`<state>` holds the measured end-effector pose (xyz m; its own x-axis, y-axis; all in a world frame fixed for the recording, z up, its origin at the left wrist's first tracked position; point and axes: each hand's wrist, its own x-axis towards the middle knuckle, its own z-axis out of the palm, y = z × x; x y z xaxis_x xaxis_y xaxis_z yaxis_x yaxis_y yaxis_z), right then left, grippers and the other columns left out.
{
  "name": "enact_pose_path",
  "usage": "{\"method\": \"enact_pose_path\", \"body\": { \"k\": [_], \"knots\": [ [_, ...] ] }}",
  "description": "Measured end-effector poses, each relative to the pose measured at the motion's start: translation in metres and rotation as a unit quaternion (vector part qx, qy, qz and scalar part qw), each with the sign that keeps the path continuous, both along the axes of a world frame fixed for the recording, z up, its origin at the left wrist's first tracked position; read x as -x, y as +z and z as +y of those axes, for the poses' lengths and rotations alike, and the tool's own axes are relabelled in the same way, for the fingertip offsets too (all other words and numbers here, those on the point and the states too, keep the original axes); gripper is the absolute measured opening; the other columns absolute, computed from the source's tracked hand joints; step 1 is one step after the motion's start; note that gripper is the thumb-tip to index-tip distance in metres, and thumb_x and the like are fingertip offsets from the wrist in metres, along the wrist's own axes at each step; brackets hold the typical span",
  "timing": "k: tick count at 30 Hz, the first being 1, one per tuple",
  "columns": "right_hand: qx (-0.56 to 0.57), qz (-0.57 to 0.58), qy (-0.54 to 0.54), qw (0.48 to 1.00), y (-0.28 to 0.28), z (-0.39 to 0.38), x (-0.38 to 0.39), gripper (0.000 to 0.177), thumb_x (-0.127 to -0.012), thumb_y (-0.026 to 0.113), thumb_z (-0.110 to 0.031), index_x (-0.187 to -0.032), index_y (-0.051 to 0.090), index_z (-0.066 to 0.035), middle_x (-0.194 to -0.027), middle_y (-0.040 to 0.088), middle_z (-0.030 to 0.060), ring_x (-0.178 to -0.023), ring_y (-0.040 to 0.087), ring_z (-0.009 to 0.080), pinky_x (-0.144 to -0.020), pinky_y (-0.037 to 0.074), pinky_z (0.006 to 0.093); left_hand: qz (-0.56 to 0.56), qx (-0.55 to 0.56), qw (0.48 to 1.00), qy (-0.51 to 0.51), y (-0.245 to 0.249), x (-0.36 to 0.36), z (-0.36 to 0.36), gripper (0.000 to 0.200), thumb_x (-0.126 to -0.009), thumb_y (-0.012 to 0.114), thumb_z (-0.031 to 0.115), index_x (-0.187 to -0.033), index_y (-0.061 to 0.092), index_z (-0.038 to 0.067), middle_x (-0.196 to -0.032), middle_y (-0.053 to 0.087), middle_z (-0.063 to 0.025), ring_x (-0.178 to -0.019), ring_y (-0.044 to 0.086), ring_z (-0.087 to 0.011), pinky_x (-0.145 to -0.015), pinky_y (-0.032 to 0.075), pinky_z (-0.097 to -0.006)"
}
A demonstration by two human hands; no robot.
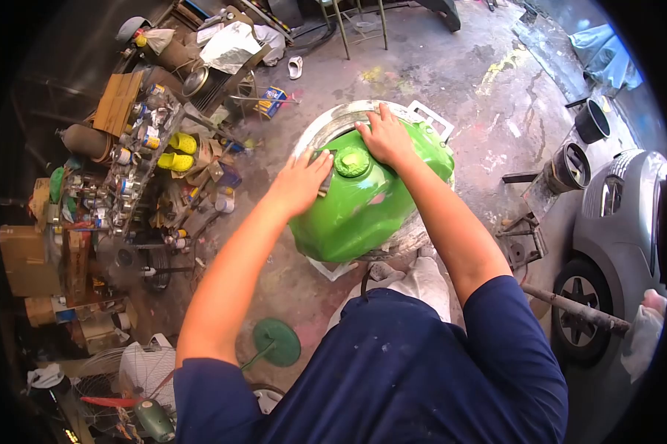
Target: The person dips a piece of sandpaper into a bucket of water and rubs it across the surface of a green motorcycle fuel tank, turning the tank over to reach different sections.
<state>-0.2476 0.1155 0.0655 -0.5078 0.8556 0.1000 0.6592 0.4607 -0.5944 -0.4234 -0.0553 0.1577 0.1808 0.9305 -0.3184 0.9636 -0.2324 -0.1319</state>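
A glossy green motorcycle fuel tank [356, 211] lies on a round, pale, paint-stained stand [322, 127] in front of me. Its raised filler neck [352, 161] is covered in green, with a rough-looking top. On the tank's left side, my left hand [298, 183] presses a dark grey piece that looks like sandpaper [325, 185] against the surface, partly hidden under the fingers. My right hand [387, 139] rests on the far top of the tank, right of the filler neck, fingers stretched out and holding nothing.
At left, a cluttered shelf bears several paint cans [152, 139], near yellow clogs [177, 153] and cardboard boxes [24, 259]. A fan [152, 414] stands lower left beside a green round base [277, 342]. On the right are black buckets [568, 166], a metal frame [522, 240] and a grey car [618, 222].
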Motion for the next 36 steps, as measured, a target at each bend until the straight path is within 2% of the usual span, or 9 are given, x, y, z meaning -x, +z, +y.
{"method": "enact_pose_path", "body": {
  "k": [2,5,8,17,24,27,28,31,36],
  "knots": [
    [0.004,-0.014,-0.004,1.000,0.000,0.002,-0.002,0.061,-0.103,0.044,-0.049,-0.139,0.055,0.000,-0.158,0.033,0.0286,-0.141,0.040,0.0439,-0.117,0.034,0.0487,0.006,0.028,1.000,-0.012,0.002,0.007,0.025,0.076,-0.088,0.059,0.003,-0.158,0.032,0.012,-0.166,0.030,-0.0057,-0.151,0.030,-0.0351,-0.122,0.029,-0.0517],
    [-0.003,-0.026,-0.001,1.000,0.001,0.002,-0.001,0.063,-0.103,0.043,-0.052,-0.142,0.054,-0.003,-0.158,0.034,0.0283,-0.142,0.040,0.0443,-0.117,0.034,0.0481,-0.012,-0.006,0.998,-0.054,-0.011,0.019,0.038,0.075,-0.088,0.060,0.003,-0.157,0.033,0.011,-0.165,0.033,-0.0051,-0.151,0.031,-0.0349,-0.123,0.028,-0.0495],
    [0.005,-0.024,-0.001,1.000,0.002,-0.002,-0.003,0.063,-0.102,0.044,-0.052,-0.142,0.055,-0.003,-0.158,0.035,0.0283,-0.142,0.041,0.0443,-0.117,0.034,0.0484,-0.032,-0.027,0.997,-0.062,-0.012,0.025,0.010,0.072,-0.089,0.058,0.005,-0.157,0.035,0.011,-0.163,0.037,-0.0056,-0.150,0.031,-0.0344,-0.123,0.028,-0.0484],
    [0.013,-0.034,-0.009,0.999,0.001,0.005,0.001,0.063,-0.102,0.044,-0.052,-0.139,0.058,-0.004,-0.158,0.036,0.0277,-0.142,0.041,0.0428,-0.118,0.034,0.0485,-0.012,-0.039,0.995,-0.086,-0.022,0.018,0.055,0.064,-0.093,0.051,0.010,-0.155,0.037,0.008,-0.160,0.041,-0.0101,-0.148,0.035,-0.0352,-0.123,0.027,-0.0513],
    [0.021,-0.049,0.003,0.999,0.005,0.004,0.003,0.061,-0.103,0.042,-0.050,-0.136,0.059,-0.001,-0.158,0.036,0.0277,-0.141,0.042,0.0430,-0.118,0.032,0.0487,0.010,-0.057,0.997,0.043,-0.006,-0.037,-0.021,0.061,-0.092,0.048,0.008,-0.151,0.038,-0.005,-0.157,0.039,-0.0231,-0.146,0.029,-0.0520,-0.122,0.024,-0.0560],
    [0.018,-0.040,0.002,0.999,0.008,0.003,0.002,0.060,-0.104,0.042,-0.048,-0.134,0.060,0.001,-0.157,0.037,0.0282,-0.140,0.042,0.0434,-0.118,0.032,0.0490,0.016,-0.081,0.987,0.140,-0.013,-0.073,-0.033,0.060,-0.093,0.048,0.008,-0.150,0.038,-0.007,-0.157,0.039,-0.0237,-0.146,0.028,-0.0526,-0.121,0.022,-0.0618],
    [0.016,-0.039,0.001,0.999,0.005,0.002,0.000,0.060,-0.103,0.042,-0.048,-0.134,0.060,0.001,-0.157,0.037,0.0283,-0.140,0.043,0.0434,-0.118,0.032,0.0491,0.020,-0.077,0.983,0.165,-0.009,-0.079,-0.032,0.060,-0.094,0.048,0.009,-0.150,0.038,-0.007,-0.158,0.038,-0.0234,-0.146,0.028,-0.0531,-0.119,0.020,-0.0665],
    [0.009,-0.041,0.008,0.999,-0.001,0.007,0.000,0.061,-0.102,0.044,-0.052,-0.133,0.062,-0.003,-0.157,0.037,0.0271,-0.140,0.044,0.0438,-0.117,0.034,0.0498,0.072,-0.060,0.977,0.191,-0.008,-0.075,-0.014,0.060,-0.095,0.048,0.011,-0.151,0.037,-0.006,-0.159,0.037,-0.0230,-0.147,0.028,-0.0513,-0.119,0.019,-0.0677],
    [0.004,-0.051,0.000,0.999,-0.002,0.007,0.002,0.060,-0.102,0.044,-0.052,-0.130,0.063,-0.002,-0.157,0.037,0.0277,-0.139,0.044,0.0440,-0.116,0.035,0.0504,0.004,-0.054,0.983,0.177,-0.016,-0.048,0.008,0.058,-0.096,0.046,0.013,-0.150,0.039,-0.006,-0.158,0.037,-0.0228,-0.148,0.028,-0.0483,-0.118,0.019,-0.0696]
  ]
}}
